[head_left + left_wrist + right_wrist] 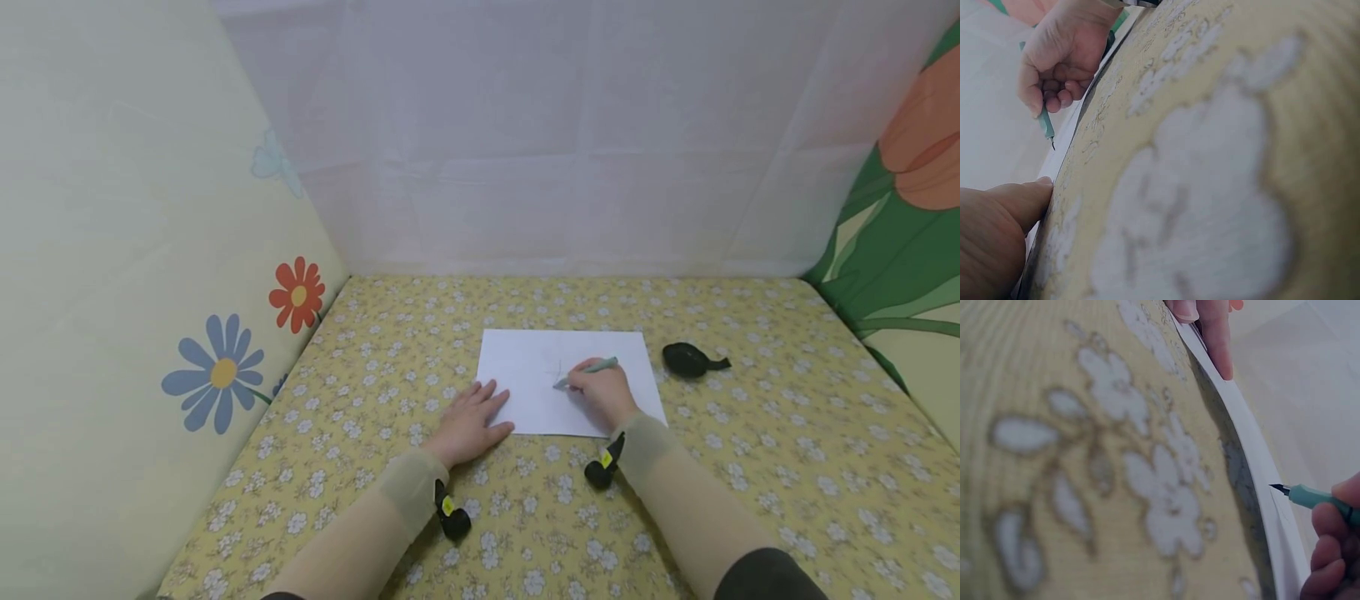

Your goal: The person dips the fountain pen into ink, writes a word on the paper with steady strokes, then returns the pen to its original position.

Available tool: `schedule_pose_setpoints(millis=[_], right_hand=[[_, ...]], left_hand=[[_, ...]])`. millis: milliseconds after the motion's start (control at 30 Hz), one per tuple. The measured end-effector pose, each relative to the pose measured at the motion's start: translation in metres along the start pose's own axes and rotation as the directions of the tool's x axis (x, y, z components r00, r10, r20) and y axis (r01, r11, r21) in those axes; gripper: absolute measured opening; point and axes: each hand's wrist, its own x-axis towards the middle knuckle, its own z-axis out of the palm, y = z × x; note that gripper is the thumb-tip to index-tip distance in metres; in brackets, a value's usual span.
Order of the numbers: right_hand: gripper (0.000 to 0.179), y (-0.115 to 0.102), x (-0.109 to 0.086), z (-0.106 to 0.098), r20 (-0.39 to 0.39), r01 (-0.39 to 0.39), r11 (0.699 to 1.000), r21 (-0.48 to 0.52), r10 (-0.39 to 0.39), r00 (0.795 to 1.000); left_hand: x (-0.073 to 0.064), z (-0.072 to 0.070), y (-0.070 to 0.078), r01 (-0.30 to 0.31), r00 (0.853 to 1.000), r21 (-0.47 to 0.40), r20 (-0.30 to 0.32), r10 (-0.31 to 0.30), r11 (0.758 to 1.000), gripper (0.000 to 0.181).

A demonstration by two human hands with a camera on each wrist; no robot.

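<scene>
A white sheet of paper [525, 408] lies on the flower-patterned cloth, with faint thin lines near its middle. My right hand [604, 393] pinches a slim teal pen [602, 365] with a dark, pointed tip. In the head view the tip meets the sheet beside those lines; the right wrist view shows the pen [1310, 496] angled low over the paper. Flat with spread fingers, my left hand [468, 423] rests across the sheet's lower left edge. Its thumb [1029, 197] lies along the near edge in the left wrist view.
Right of the paper sits a rounded black object [686, 360] with a short tail. The yellow floral tablecloth [360, 492] spreads around both arms. A pale sheet [570, 150] hangs behind the table, and painted flower panels [223, 372] stand at the sides.
</scene>
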Motion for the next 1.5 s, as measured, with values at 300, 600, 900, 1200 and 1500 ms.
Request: schedule_pose_setpoints(millis=[300, 600, 900, 1200, 1500], right_hand=[[0.014, 0.0015, -0.0007, 0.0001, 0.053, 0.023, 1.000, -0.015, -0.022, 0.998], [0.012, 0.0020, -0.0011, 0.0009, 0.090, 0.033, 0.999, -0.036, -0.030, 0.995], [0.012, 0.0010, -0.0026, 0.0008, 0.122, 0.045, 0.999, -0.013, -0.043, 0.992], [0.009, 0.0026, -0.0016, 0.0010, 0.131, 0.051, 0.999, -0.001, -0.051, 0.990], [0.010, 0.0031, -0.0021, 0.0019, 0.135, 0.048, 0.999, 0.009, -0.049, 0.990]], left_hand=[[-0.0003, -0.0001, 0.0004, 0.000, 1.000, -0.005, -0.002, 0.000, 1.000, 0.063], [-0.0008, -0.0004, 0.0012, -0.009, 1.000, 0.001, -0.009, 0.009, 1.000, 0.062], [-0.0002, 0.0007, 0.0002, 0.000, 1.000, 0.014, -0.006, 0.000, 1.000, 0.064], [-0.0002, 0.0004, 0.0009, -0.001, 1.000, 0.017, -0.006, 0.001, 1.000, 0.063], [-0.0004, 0.0008, 0.0011, -0.008, 1.000, 0.022, -0.014, 0.008, 1.000, 0.063]])
